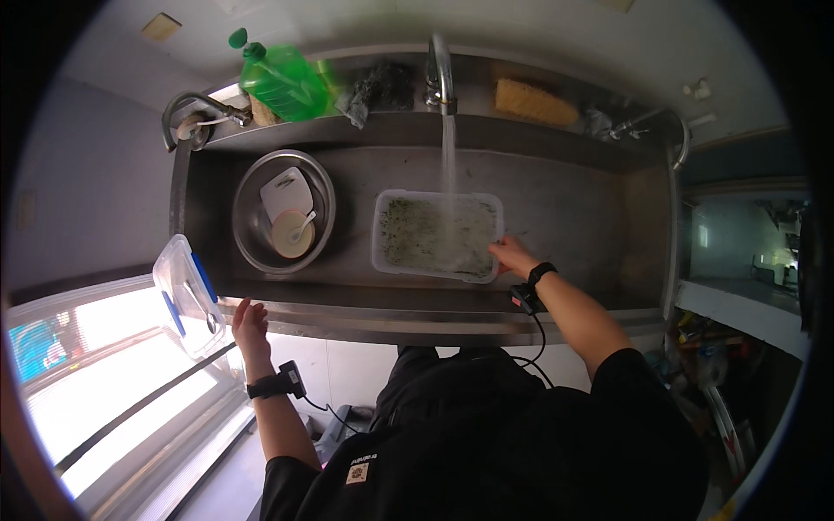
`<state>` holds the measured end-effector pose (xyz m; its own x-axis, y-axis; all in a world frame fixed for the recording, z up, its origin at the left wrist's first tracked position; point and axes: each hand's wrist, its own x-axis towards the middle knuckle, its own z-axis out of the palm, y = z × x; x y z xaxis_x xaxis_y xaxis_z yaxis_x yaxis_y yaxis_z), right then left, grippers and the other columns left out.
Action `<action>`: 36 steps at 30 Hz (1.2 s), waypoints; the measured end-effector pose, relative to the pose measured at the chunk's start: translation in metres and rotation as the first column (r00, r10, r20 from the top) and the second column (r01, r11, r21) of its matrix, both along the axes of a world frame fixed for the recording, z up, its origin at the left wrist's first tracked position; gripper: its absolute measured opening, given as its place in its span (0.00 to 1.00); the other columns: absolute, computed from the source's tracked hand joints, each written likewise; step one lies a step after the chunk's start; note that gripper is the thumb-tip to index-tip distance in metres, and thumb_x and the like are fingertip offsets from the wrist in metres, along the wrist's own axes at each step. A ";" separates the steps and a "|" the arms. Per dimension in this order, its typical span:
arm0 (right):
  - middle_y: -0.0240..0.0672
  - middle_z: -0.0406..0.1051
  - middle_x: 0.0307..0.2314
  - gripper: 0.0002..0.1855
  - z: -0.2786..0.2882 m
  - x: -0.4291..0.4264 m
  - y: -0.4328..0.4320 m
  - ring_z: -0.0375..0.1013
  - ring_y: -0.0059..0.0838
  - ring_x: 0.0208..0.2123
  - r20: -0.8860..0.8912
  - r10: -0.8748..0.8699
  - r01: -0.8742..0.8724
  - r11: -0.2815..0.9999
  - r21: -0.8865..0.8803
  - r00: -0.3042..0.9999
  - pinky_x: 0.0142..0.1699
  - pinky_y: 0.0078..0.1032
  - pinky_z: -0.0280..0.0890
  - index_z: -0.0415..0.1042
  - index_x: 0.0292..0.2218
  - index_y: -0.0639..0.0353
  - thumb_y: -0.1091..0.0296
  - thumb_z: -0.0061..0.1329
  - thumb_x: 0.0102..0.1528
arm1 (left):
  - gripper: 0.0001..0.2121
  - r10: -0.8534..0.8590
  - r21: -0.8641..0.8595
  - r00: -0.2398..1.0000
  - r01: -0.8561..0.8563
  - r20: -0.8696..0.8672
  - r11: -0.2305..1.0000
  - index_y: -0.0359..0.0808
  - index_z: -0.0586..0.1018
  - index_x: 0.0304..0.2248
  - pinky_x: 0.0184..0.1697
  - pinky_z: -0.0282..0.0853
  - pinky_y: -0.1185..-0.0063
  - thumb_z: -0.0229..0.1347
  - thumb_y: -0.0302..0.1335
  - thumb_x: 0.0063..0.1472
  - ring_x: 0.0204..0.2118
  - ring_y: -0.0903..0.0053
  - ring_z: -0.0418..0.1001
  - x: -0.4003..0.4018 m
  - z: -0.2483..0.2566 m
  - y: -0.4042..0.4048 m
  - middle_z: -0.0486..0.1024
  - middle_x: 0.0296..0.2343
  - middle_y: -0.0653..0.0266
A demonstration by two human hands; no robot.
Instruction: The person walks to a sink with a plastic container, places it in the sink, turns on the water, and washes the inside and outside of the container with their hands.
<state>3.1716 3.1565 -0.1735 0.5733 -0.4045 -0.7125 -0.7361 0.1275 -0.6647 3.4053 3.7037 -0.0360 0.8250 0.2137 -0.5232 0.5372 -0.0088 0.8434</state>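
Note:
A rectangular translucent plastic container [376,234] sits on the sink floor under running water. Green bits float in the water inside it. My right hand [515,256] grips the container's right wall near the front corner. The chrome faucet [443,78] pours straight into it. At the sink's front edge, my left hand [251,329] hovers with loosely bent fingers and nothing visible in it. Just left of that hand, a clear plastic lid [177,273] with blue clips bears a metal spoon [201,306].
A steel basin [241,241] in the sink's left part holds a white board [287,192], a bowl [285,242] and a white spoon [304,225]. Along the back ledge are a green detergent bottle [287,81], a dark plastic bag [388,88] and a yellow sponge [534,103]. Two more faucets flank the sink.

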 end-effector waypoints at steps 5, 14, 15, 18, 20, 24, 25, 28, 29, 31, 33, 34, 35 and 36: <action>0.38 0.73 0.29 0.20 0.050 -0.013 -0.031 0.74 0.28 0.23 -0.062 0.048 -0.050 0.998 -0.032 0.997 0.27 0.28 0.71 0.72 0.41 0.71 0.59 0.49 0.57 | 0.12 -0.251 -0.060 0.967 0.249 -0.044 0.967 0.38 0.77 0.47 0.32 0.70 0.84 0.54 0.29 0.65 0.33 0.79 0.78 -0.011 -0.010 -0.044 0.81 0.32 0.64; 0.35 0.74 0.28 0.19 0.065 -0.091 -0.082 0.73 0.25 0.22 -0.103 0.059 -0.077 0.982 -0.172 0.993 0.24 0.24 0.68 0.73 0.40 0.67 0.58 0.50 0.57 | 0.14 -0.687 0.015 0.723 0.690 -0.074 0.724 0.32 0.79 0.45 0.29 0.71 0.82 0.54 0.29 0.62 0.29 0.81 0.76 0.017 -0.039 -0.127 0.79 0.29 0.67; 0.35 0.74 0.28 0.18 0.074 -0.099 -0.084 0.73 0.26 0.22 -0.109 0.023 -0.043 0.983 -0.179 0.994 0.24 0.24 0.67 0.74 0.39 0.66 0.58 0.50 0.57 | 0.14 -0.737 0.054 0.672 0.740 -0.069 0.670 0.32 0.79 0.45 0.28 0.71 0.82 0.54 0.29 0.62 0.28 0.81 0.76 0.024 -0.041 -0.139 0.79 0.28 0.66; 0.35 0.74 0.27 0.16 0.083 -0.115 -0.087 0.73 0.26 0.22 -0.113 -0.086 0.075 0.993 -0.096 0.990 0.24 0.24 0.67 0.74 0.38 0.66 0.60 0.50 0.56 | 0.14 -0.924 0.222 0.381 0.904 -0.028 0.366 0.34 0.81 0.43 0.28 0.72 0.79 0.55 0.30 0.60 0.28 0.79 0.77 0.051 -0.042 -0.172 0.79 0.26 0.62; 0.34 0.74 0.27 0.15 0.088 -0.126 -0.092 0.73 0.26 0.22 -0.147 -0.079 0.069 0.995 -0.070 0.986 0.24 0.24 0.68 0.75 0.38 0.66 0.63 0.50 0.55 | 0.13 -0.975 0.334 0.189 0.932 -0.114 0.142 0.35 0.82 0.41 0.30 0.73 0.75 0.55 0.30 0.58 0.30 0.73 0.79 0.071 -0.039 -0.194 0.80 0.27 0.58; 0.34 0.74 0.28 0.15 0.094 -0.143 -0.080 0.74 0.26 0.24 -0.126 -0.105 0.102 0.994 -0.033 0.986 0.27 0.25 0.69 0.74 0.39 0.67 0.66 0.48 0.54 | 0.12 -0.981 0.570 0.000 0.814 -0.195 -0.114 0.38 0.84 0.39 0.39 0.74 0.68 0.54 0.27 0.56 0.36 0.63 0.80 0.092 -0.068 -0.233 0.81 0.32 0.53; 0.34 0.74 0.28 0.15 0.097 -0.145 -0.075 0.74 0.26 0.25 -0.111 -0.128 0.126 0.992 -0.024 0.986 0.27 0.25 0.69 0.74 0.39 0.67 0.66 0.48 0.54 | 0.12 -0.981 0.628 -0.026 0.765 -0.191 -0.143 0.39 0.84 0.38 0.41 0.74 0.67 0.54 0.27 0.56 0.38 0.61 0.80 0.095 -0.083 -0.241 0.81 0.33 0.52; 0.36 0.75 0.30 0.16 0.114 -0.141 -0.044 0.76 0.27 0.28 -0.096 -0.222 0.232 0.966 0.112 0.970 0.31 0.27 0.72 0.73 0.40 0.70 0.66 0.48 0.54 | 0.12 -0.947 0.655 -0.164 0.689 -0.276 -0.310 0.39 0.84 0.39 0.47 0.72 0.65 0.53 0.26 0.57 0.43 0.58 0.78 0.098 -0.136 -0.252 0.81 0.38 0.53; 0.37 0.75 0.31 0.17 0.119 -0.144 -0.033 0.77 0.28 0.29 -0.109 -0.252 0.266 0.954 0.140 0.962 0.32 0.27 0.72 0.72 0.40 0.71 0.66 0.47 0.54 | 0.12 -0.900 0.658 -0.261 0.615 -0.350 -0.434 0.40 0.83 0.40 0.48 0.73 0.65 0.52 0.26 0.58 0.44 0.58 0.78 0.092 -0.149 -0.259 0.80 0.40 0.54; 0.37 0.75 0.31 0.16 0.133 -0.149 -0.021 0.77 0.28 0.29 -0.113 -0.312 0.327 0.930 0.165 0.943 0.32 0.27 0.73 0.72 0.41 0.71 0.67 0.46 0.55 | 0.12 -0.837 0.647 -0.362 0.532 -0.410 -0.547 0.40 0.83 0.41 0.49 0.73 0.65 0.51 0.26 0.59 0.44 0.58 0.78 0.074 -0.175 -0.275 0.79 0.43 0.54; 0.36 0.74 0.31 0.16 0.135 -0.150 -0.023 0.77 0.28 0.30 -0.127 -0.328 0.346 0.924 0.162 0.936 0.33 0.27 0.74 0.72 0.41 0.70 0.67 0.46 0.55 | 0.13 -0.709 0.679 -0.531 0.301 -0.464 -0.670 0.40 0.82 0.42 0.48 0.73 0.64 0.49 0.27 0.61 0.45 0.58 0.77 0.060 -0.199 -0.295 0.78 0.45 0.55; 0.36 0.75 0.32 0.16 0.144 -0.152 -0.013 0.78 0.28 0.31 -0.079 -0.323 0.333 0.923 0.192 0.943 0.33 0.28 0.75 0.72 0.43 0.70 0.68 0.46 0.55 | 0.13 -0.658 0.686 -0.581 0.220 -0.479 -0.694 0.40 0.82 0.43 0.48 0.73 0.64 0.48 0.27 0.62 0.46 0.58 0.77 0.051 -0.209 -0.304 0.77 0.45 0.56; 0.37 0.75 0.33 0.17 0.150 -0.149 -0.009 0.78 0.29 0.32 -0.063 -0.343 0.348 0.911 0.222 0.937 0.34 0.29 0.76 0.72 0.43 0.69 0.68 0.45 0.55 | 0.12 -0.748 0.675 -0.524 0.378 -0.408 -0.633 0.40 0.82 0.42 0.47 0.74 0.64 0.48 0.28 0.62 0.45 0.58 0.78 0.040 -0.219 -0.313 0.78 0.44 0.55; 0.37 0.76 0.34 0.17 0.161 -0.142 -0.004 0.78 0.30 0.33 -0.046 -0.354 0.354 0.900 0.254 0.934 0.34 0.30 0.76 0.72 0.44 0.69 0.69 0.45 0.55 | 0.12 -0.791 0.660 -0.483 0.460 -0.375 -0.594 0.41 0.82 0.41 0.46 0.74 0.64 0.48 0.29 0.63 0.44 0.58 0.78 0.030 -0.241 -0.315 0.79 0.43 0.55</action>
